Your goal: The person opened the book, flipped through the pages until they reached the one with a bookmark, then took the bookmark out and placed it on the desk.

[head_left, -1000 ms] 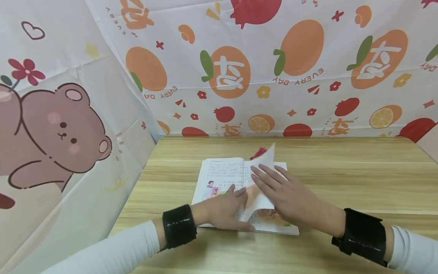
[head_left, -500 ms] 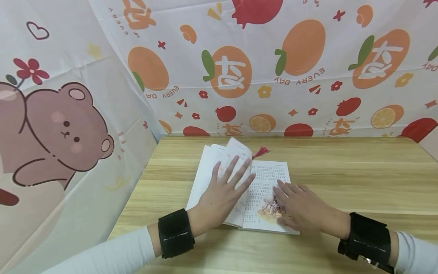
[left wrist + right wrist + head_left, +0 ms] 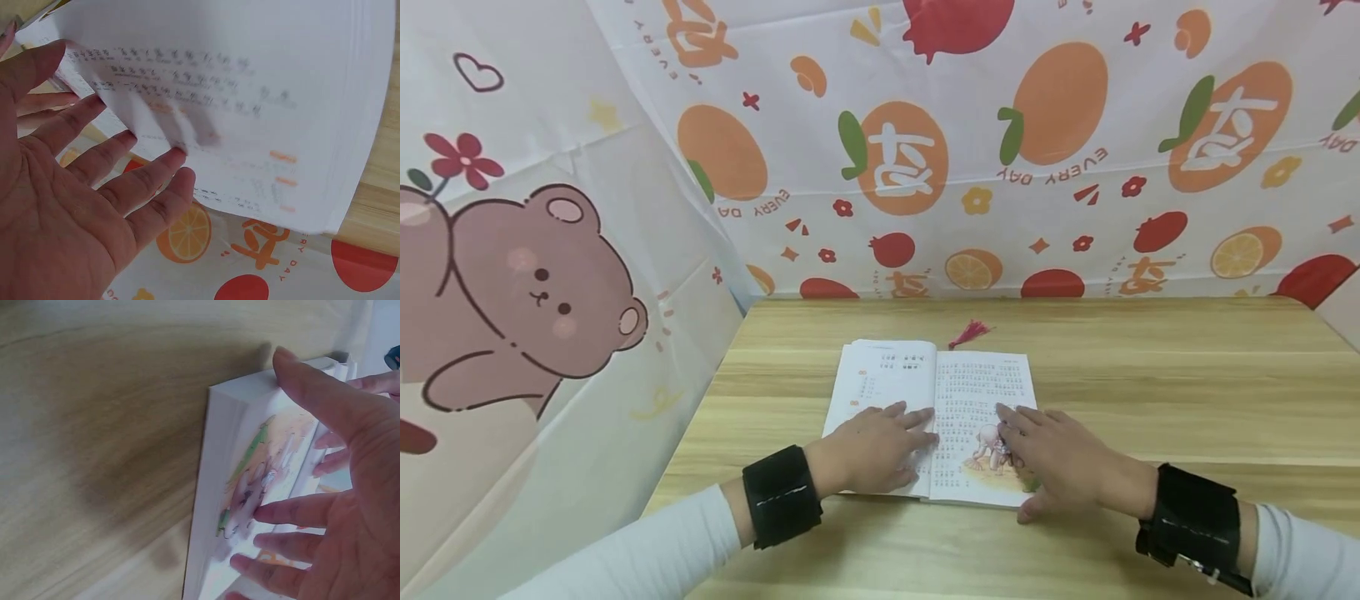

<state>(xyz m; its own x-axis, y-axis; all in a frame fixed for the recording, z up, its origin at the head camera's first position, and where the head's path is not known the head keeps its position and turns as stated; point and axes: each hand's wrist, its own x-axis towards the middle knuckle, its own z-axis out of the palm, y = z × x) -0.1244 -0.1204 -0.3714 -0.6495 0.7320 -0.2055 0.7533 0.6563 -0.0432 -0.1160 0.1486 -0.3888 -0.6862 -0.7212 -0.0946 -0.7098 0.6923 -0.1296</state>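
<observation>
An open book (image 3: 981,383) lies on the wooden table, with printed text on both pages and a drawing low on its right page. My left hand (image 3: 876,450) rests across the lower left page, fingers stretched toward the spine. In the left wrist view the fingertips of that hand (image 3: 94,187) touch the white page (image 3: 250,125). My right hand (image 3: 1063,458) lies over the lower right corner, partly covering the drawing. In the right wrist view the thumb of the right hand (image 3: 350,487) is at the book's bottom edge and its fingers are over the drawing (image 3: 250,487).
A red tassel (image 3: 970,333) sticks out past the top of the book. Wooden table surface (image 3: 1150,375) surrounds the book. A fruit-print cloth (image 3: 985,167) hangs behind the table, and a bear-print cloth (image 3: 542,292) hangs at the left.
A lifted page on the right has gone over to the left and now lies flat. My left hand swept left with it, then lowered onto the left page. My right hand moved to the lower right corner.
</observation>
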